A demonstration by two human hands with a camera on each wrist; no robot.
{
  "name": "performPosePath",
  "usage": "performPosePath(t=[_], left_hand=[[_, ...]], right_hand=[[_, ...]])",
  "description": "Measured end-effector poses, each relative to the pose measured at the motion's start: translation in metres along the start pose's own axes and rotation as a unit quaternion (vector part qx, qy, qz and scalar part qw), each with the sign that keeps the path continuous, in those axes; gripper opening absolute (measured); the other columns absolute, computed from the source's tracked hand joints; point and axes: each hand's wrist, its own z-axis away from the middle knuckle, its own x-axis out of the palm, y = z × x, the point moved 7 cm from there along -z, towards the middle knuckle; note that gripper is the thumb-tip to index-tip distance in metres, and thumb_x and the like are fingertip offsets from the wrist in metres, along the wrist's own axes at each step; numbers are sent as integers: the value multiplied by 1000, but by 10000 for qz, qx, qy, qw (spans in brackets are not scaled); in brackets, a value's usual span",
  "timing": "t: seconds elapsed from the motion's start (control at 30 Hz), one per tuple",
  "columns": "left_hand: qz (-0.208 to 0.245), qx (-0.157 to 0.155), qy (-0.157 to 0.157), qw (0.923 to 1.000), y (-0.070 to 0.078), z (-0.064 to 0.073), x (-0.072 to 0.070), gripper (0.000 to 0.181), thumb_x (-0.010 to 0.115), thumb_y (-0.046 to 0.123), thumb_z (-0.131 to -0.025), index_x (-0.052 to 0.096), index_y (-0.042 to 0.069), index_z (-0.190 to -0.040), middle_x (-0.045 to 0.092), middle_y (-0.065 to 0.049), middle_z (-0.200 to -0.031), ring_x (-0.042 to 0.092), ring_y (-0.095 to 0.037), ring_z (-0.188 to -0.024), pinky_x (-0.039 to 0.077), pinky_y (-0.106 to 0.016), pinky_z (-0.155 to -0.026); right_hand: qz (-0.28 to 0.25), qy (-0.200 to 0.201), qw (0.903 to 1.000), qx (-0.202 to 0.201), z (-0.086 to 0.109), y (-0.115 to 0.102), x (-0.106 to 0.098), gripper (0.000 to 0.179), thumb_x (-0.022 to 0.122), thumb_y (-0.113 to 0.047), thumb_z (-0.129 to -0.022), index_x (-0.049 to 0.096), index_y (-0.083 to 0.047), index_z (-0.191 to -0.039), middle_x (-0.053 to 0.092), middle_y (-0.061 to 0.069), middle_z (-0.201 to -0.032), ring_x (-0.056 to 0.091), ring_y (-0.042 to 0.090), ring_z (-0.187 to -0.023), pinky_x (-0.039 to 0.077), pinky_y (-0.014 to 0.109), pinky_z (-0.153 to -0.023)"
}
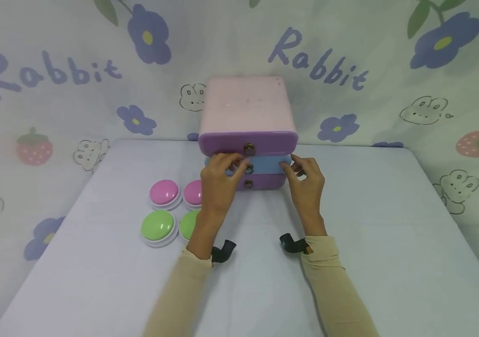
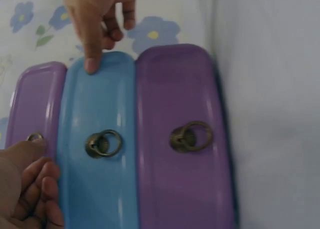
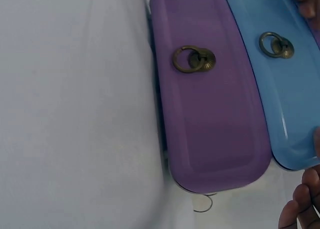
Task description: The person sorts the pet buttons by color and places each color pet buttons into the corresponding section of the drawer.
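Note:
A small chest of drawers [image 1: 245, 105] with a pink top stands at the back of the table. Its upper drawer [image 1: 222, 142] is purple, the middle drawer [image 2: 102, 184] light blue and the lower drawer [image 3: 215, 124] purple, each with a brass ring pull. My left hand [image 1: 221, 180] is in front of the upper and middle drawers, fingers loosely bent; its thumb overlaps the upper ring pull [image 2: 35, 136] in the left wrist view. At the blue drawer's right end, my right hand [image 1: 307, 182] rests its thumb on the front, other fingers bent beyond the end.
Two pink round push buttons [image 1: 164, 192] and two green ones [image 1: 157, 225] sit left of the chest, partly behind the left forearm. A patterned cloth [image 1: 349, 42] hangs behind the white table [image 1: 382, 224]. Black wrist devices [image 1: 293, 243] are on both wrists.

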Motion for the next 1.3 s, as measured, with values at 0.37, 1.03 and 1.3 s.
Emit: performPosePath(t=[0.37, 1.03, 1.3], left_hand=[[-238, -876, -690, 9935, -31, 33, 26, 14, 77, 13, -89, 76, 0, -94, 69, -8, -85, 64, -21, -77, 52, -31, -72], [1013, -1394, -89, 9850, -34, 36, 29, 8, 78, 7, -85, 76, -1, -87, 70, -7, -78, 63, -15, -67, 52, -24, -62], [1309, -1553, 29, 9792, -34, 37, 28, 5, 77, 0, -81, 77, -3, -85, 67, -8, -75, 60, -18, -67, 49, -20, -62]], right_hand=[[23, -502, 9987, -32, -15, -4, -11, 31, 80, -14, -86, 74, -1, -114, 64, 11, -94, 59, 20, -86, 47, 28, -78], [-270, -556, 9981, -48, -33, -21, -16, 28, 81, -14, -85, 76, -1, -109, 65, 11, -89, 54, 9, -80, 42, 22, -72], [-160, -513, 9985, -56, -31, -22, -14, 29, 82, -16, -84, 76, 1, -107, 63, 10, -89, 55, 10, -79, 44, 26, -72]])
